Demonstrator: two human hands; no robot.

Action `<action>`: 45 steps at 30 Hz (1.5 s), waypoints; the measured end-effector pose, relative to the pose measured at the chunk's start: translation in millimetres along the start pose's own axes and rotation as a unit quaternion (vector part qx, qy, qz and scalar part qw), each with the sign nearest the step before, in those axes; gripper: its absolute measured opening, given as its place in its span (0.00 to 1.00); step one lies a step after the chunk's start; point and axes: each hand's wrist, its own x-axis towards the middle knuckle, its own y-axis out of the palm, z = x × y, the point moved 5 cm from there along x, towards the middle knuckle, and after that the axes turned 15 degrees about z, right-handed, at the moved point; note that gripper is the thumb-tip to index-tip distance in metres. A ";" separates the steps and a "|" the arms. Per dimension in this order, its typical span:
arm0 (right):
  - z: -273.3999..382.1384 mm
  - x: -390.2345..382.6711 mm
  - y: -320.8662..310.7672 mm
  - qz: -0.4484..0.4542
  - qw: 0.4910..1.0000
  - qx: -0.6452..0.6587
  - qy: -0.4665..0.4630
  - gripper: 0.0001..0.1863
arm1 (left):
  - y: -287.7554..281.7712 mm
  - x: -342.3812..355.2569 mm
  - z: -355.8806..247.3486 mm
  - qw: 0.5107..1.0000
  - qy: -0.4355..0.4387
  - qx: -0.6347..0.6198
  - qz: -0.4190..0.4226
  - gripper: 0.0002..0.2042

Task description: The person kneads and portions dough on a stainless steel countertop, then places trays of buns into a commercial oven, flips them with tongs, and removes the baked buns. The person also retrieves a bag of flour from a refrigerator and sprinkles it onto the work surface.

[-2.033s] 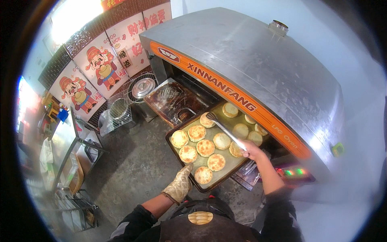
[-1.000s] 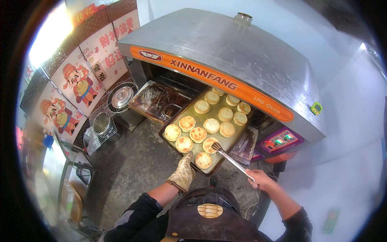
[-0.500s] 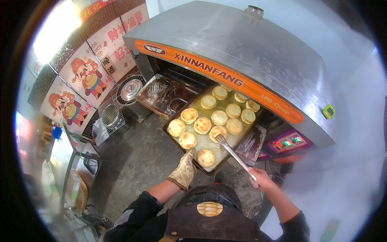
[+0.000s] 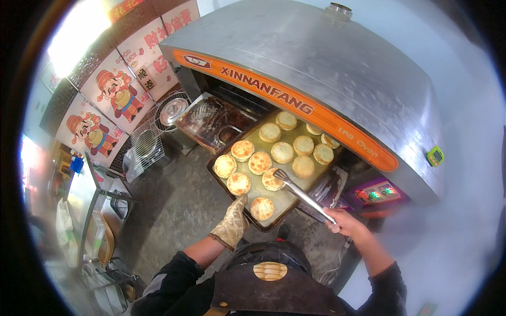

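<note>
Breads ahead-left of right hand, clamped round tongs; mitted left hand at tray edge, grip unclear.

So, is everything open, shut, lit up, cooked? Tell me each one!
Oven: front open
Tray: partly out, loaded with breads
Nearer breads: mostly browned on top
Farther breads: paler
Metal utensil: held, tip at a bread
Left hand: mitted, at tray's edge
Right hand: bare, closed round the utensil
Control panel: lit
Small green device: attached to oven; screen unreadable
Round metal lid: seems to cover a pot
</note>
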 end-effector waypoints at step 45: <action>2.9 101.6 166.4 -0.011 0.993 0.108 -0.044 0.21 | -7.0 -5.3 10.3 0.993 -0.045 -0.032 0.105 0.24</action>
